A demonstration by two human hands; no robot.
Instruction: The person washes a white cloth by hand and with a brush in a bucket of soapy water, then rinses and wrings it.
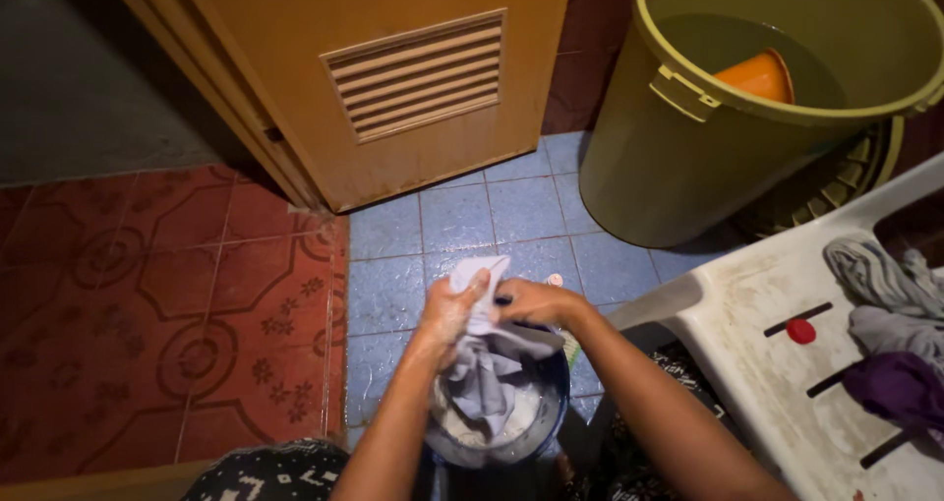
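Observation:
Both my hands grip a wet pale grey cloth [484, 368] above a small dark bucket [557, 417] with soapy water. My left hand [450, 309] clasps the upper part of the cloth, whose end sticks up past my fingers. My right hand [532, 302] holds the cloth just beside it, the two hands close together. The cloth's lower part hangs down into the bucket.
A large olive-green bin [678, 157] holds water and a floating orange scoop [757, 76]. A white plastic chair [757, 334] at the right carries grey and purple clothes [900, 334]. A vented wooden door [393, 78] stands behind blue floor tiles [462, 221]; red patterned tiles [167, 314] lie left.

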